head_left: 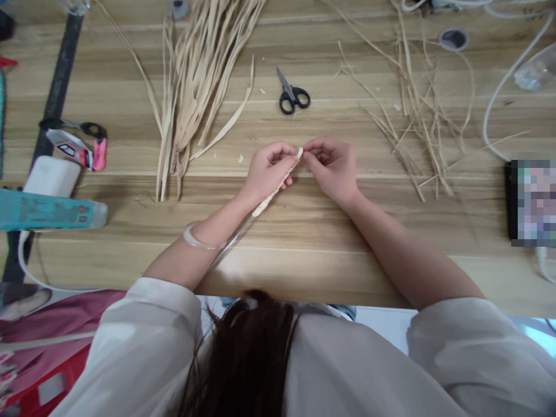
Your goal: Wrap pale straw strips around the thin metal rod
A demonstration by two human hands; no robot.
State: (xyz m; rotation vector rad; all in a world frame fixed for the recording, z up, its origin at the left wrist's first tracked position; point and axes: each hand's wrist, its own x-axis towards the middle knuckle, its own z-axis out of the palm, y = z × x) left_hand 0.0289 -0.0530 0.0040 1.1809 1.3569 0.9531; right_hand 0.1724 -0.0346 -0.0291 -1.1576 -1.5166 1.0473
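No brand, label or lettering can be read on anything in view; the printed face of the teal tube [47, 211] far out beyond the left hand is too blurred to make out, and the screen of the dark device [532, 200] well out past the right hand is obscured; the thing in hand is a thin clear rod wrapped in pale tan straw strip [278, 186], the wrapping tight, ribbed and cream-coloured along its upper length, the lower length bare, glassy and slanting down toward the left wrist; the left hand [269, 171] is closed on the wrapped part, fingers curled over it, with a translucent bangle [197, 238] on that wrist; the right hand [332, 168] is pinched shut on the white tip of the strip at the rod's top end, fingertips nearly meeting those of the left; both hands hover just above the light wooden table [304, 255]; black-handled scissors [292, 95] lie just beyond the hands; a bundle of flat pale straw strips [195, 87] lies beyond the left hand; loose thin straw scraps [417, 116] lie beyond the right hand.
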